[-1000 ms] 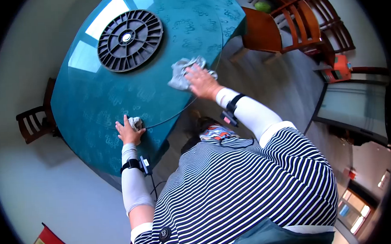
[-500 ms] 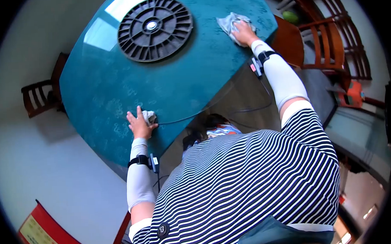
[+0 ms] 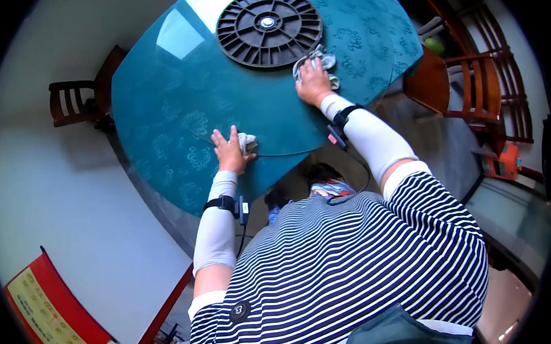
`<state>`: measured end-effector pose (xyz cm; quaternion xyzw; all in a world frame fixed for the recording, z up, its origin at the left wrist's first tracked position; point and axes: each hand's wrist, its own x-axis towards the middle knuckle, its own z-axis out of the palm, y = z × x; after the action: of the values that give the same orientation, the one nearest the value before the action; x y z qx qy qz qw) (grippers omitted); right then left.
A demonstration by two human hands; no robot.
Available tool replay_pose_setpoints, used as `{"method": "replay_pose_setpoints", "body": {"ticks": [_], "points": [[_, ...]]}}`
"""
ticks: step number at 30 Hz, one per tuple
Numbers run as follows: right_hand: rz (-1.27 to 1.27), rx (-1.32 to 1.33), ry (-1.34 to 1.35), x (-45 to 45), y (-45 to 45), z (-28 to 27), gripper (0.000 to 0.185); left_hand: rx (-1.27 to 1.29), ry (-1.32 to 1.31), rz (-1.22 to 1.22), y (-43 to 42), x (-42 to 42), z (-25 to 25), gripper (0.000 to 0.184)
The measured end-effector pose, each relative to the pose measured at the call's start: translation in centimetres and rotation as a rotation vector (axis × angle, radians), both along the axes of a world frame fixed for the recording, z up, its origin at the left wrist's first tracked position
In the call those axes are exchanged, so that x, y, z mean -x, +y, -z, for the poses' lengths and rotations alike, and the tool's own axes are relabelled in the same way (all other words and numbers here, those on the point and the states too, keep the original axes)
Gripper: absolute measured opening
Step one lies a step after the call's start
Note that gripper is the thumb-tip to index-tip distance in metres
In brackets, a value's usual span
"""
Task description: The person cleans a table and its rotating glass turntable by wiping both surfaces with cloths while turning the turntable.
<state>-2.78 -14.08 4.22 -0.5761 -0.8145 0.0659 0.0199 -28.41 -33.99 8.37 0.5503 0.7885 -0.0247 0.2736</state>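
Observation:
My right hand (image 3: 313, 84) presses a crumpled grey-white cloth (image 3: 329, 61) against the green tabletop (image 3: 272, 104), just below the rim of a black ribbed disc (image 3: 236, 35). Parts of this cloth stick out past the fingers. On the near left part of the tabletop rests my left hand (image 3: 229, 154), its fingers spread apart. A second, smaller bunched cloth (image 3: 247, 144) lies in the gap between thumb and forefinger, touching that hand. Whether the palm covers more of it is hidden.
Wooden chairs stand at the right (image 3: 468, 87) and the far left (image 3: 72, 101) of the table. Cables run from the devices strapped to my wrists (image 3: 243, 210). A red and yellow banner (image 3: 54, 311) is at the lower left.
My right hand has slid the cloth from the table's right edge leftward, close to the black disc. The left hand stays spread beside its cloth. The whole view has shifted.

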Motion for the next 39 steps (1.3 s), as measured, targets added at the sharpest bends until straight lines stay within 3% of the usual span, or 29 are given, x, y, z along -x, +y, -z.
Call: {"method": "replay_pose_setpoints", "body": {"ticks": [3,4,6,7,9,12,13,15,19,21,31,39], "points": [[-0.158,-0.007,0.04,1.7,-3.8,-0.6,0.059,-0.263,-0.171,0.104,-1.4,2.7,3.4,0.079],[-0.194,0.009,0.064,2.1,-5.1,-0.4,0.062,-0.275,-0.168,0.099,-1.5,3.8,3.6,0.079],[-0.205,0.089,0.1,2.7,-7.6,-1.1,0.068,-0.298,-0.69,-0.173,-1.8,5.7,3.5,0.058],[-0.198,0.124,0.131,2.8,-8.8,-1.3,0.071,-0.347,-0.626,-0.23,-2.2,5.6,1.6,0.051],[-0.183,0.227,0.158,2.5,-10.5,-2.3,0.075,-0.433,-0.764,-0.398,-2.5,8.3,4.2,0.052],[-0.186,0.016,0.17,0.9,-11.4,3.3,0.071,-0.371,-0.851,-0.462,-3.5,10.2,3.6,0.049],[-0.144,0.038,0.16,1.1,-11.7,2.4,0.07,-0.334,-0.867,-0.479,-3.6,10.8,3.6,0.048],[-0.082,0.112,0.086,1.8,-11.7,0.8,0.067,-0.352,-0.618,-0.39,-4.1,11.0,3.1,0.051],[-0.112,0.109,0.021,3.9,-10.9,0.1,0.064,-0.297,-0.446,-0.482,-3.4,11.0,3.0,0.058],[-0.23,0.108,0.007,5.3,-10.1,-0.1,0.063,-0.311,-0.509,-0.503,-3.2,11.9,5.0,0.055],[-0.395,0.047,0.202,14.3,-2.9,0.6,0.058,-0.313,-0.648,-0.523,-3.5,12.1,4.2,0.045],[-0.155,0.043,0.188,24.4,6.6,2.2,0.055,-0.272,-0.603,-0.572,-3.5,11.7,3.0,0.043]]}}
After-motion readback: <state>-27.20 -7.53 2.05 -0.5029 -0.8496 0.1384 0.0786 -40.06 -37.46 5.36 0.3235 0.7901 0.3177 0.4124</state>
